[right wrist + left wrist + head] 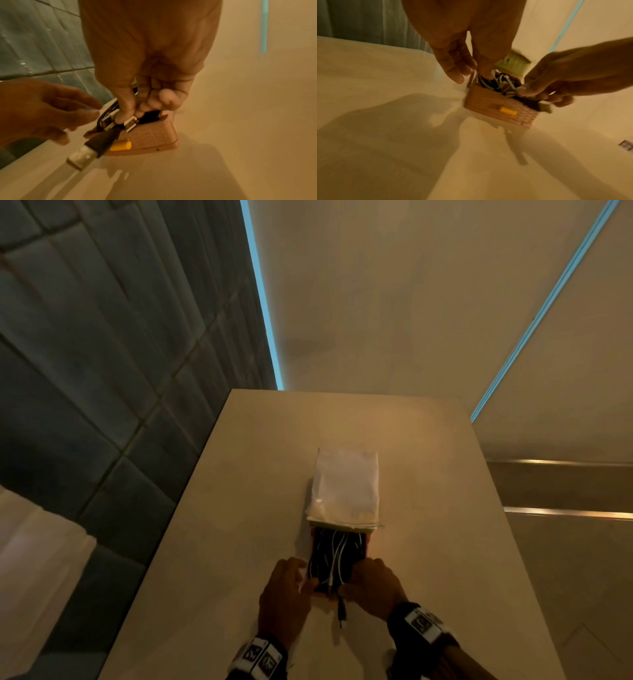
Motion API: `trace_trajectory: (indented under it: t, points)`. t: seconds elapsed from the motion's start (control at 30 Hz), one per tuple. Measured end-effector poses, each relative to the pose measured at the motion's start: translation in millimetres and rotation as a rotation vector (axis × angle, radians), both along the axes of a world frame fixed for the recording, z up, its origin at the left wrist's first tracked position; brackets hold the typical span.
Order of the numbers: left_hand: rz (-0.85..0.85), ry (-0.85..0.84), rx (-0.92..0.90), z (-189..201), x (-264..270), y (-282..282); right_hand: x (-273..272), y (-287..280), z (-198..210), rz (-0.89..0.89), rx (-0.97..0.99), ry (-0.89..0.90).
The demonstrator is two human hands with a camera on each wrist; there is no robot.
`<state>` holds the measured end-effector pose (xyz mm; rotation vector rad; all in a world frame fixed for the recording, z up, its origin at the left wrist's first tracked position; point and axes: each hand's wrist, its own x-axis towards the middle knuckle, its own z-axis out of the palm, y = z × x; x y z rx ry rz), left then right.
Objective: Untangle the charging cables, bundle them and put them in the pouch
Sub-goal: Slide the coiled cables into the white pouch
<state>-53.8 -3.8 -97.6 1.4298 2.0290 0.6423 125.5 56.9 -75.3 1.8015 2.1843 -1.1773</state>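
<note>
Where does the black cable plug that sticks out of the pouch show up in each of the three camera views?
Head: the black plug lies bottom centre, between the wrists, just below the pouch.
Left wrist: right of centre, blurred, under the right hand at the pouch's corner.
Right wrist: lower left, large, pointing at the camera.
Shared landmark: the yellow tab on the pouch front, hidden in the head view.

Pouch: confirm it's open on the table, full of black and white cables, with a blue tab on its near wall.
Wrong colour. The tab on the near wall of the pouch is yellow, as both wrist views show. The rest holds: it lies open on the table, with black and white cables inside.
</note>
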Motion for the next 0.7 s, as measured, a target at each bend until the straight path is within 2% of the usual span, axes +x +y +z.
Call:
trace_trajectory:
  t: [0.07, 0.13, 0.2, 0.3, 0.4, 0.6, 0.7]
  points:
    - [0.019, -0.098, -0.153, 7.8, 10.4, -7.6, -1.1, 4.6, -6.7, -0.038, -0.030, 0.033]
    - [-0.122, -0.172, -0.332, 7.7, 26.3, -11.5, -1.1, 5.3, -8.1, -0.033, -0.033, 0.066]
    - [-0.218, -0.186, -0.380, 6.9, 40.2, -13.1, -0.3, 5.8, -6.8, -0.031, -0.041, 0.090]
    - [-0.239, -0.173, -0.264, 0.3, 41.0, -13.7, 4.3, 7.9, -9.1, -0.002, -0.073, 0.098]
    - [-0.204, -0.168, -0.243, 4.8, 28.3, -14.4, 7.4, 9.0, -10.6, -0.011, -0.096, 0.102]
    - [0.181, -0.388, -0.140, 17.5, 1.4, -4.9, 6.3, 8.3, -8.7, -0.002, -0.088, 0.122]
    - [0.195, -0.322, -0.035, 11.3, 4.1, 10.4, 5.7, 7.5, -7.8, 0.004, -0.082, 0.097]
